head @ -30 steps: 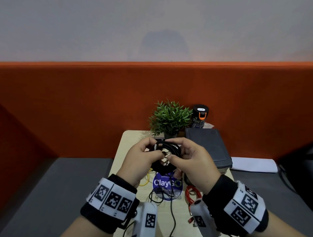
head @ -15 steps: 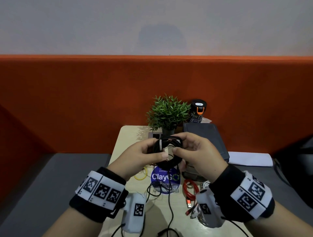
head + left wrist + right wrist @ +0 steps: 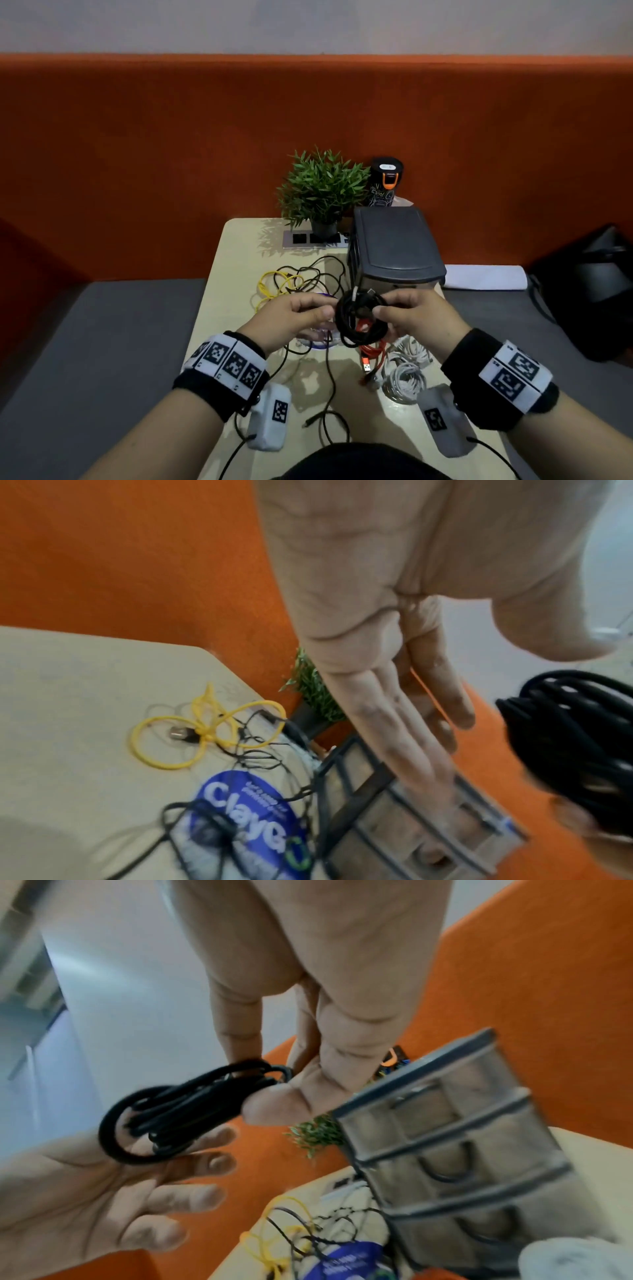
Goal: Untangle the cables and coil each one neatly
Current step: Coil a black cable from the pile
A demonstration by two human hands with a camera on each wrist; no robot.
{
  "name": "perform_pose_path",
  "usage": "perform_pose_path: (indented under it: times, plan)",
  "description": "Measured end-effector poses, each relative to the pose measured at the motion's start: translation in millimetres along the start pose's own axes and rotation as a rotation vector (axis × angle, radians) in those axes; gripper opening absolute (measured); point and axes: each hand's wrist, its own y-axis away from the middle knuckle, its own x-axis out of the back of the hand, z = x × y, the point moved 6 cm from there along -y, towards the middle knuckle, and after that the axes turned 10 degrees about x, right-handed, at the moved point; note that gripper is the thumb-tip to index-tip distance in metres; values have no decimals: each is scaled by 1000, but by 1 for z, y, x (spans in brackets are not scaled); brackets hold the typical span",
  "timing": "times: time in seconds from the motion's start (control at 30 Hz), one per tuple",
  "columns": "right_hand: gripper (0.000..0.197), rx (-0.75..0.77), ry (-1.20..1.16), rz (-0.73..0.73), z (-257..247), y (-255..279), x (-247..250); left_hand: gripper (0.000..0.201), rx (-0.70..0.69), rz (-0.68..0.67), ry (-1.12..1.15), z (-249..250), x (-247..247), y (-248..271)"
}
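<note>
A coiled black cable (image 3: pixel 359 318) (image 3: pixel 575 739) (image 3: pixel 164 1115) hangs above the table in front of the drawer unit. My right hand (image 3: pixel 385 306) (image 3: pixel 270 1080) pinches its right side between thumb and fingers. My left hand (image 3: pixel 322 308) (image 3: pixel 411 723) (image 3: pixel 154 1185) is just left of the coil with its fingers straight and holds nothing. On the table lie a looped yellow cable (image 3: pixel 274 284) (image 3: pixel 192 734), a thin tangled black cable (image 3: pixel 315 274), a red cable (image 3: pixel 370 346) and a white cable (image 3: pixel 404 377).
A grey drawer unit (image 3: pixel 394 246) (image 3: pixel 462 1150) stands on the beige table (image 3: pixel 233 274) at the right rear. A potted plant (image 3: pixel 322 188) and a black bottle (image 3: pixel 385 181) stand behind it. A blue round ClayGo sticker (image 3: pixel 250 804) lies under the cables. An orange padded wall is behind.
Both hands gripped the black coil before; now my left hand has let go and opened. The coil has moved right and lower, toward the drawer unit.
</note>
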Motion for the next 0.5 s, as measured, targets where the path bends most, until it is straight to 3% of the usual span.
perform_pose_path:
  times: [0.07, 0.2, 0.27, 0.4, 0.5]
  plan:
    - [6, -40, 44, 38, 21, 4, 13, 12, 23, 71, -49, -19, 7, -9]
    - [7, -145, 96, 94, 65, 10, 33, 14, 59, 374, -475, -52, 25, -18]
    - [9, -213, 85, 133, 83, 10, 37, 17, 119, 458, -599, -71, 33, -21]
    - [9, -333, 1, 203, 103, 6, 36, 25, 295, 391, -611, -104, 33, -25]
    - [14, -380, 19, 209, 109, -4, 28, 25, 327, 373, -550, -115, 30, -24]
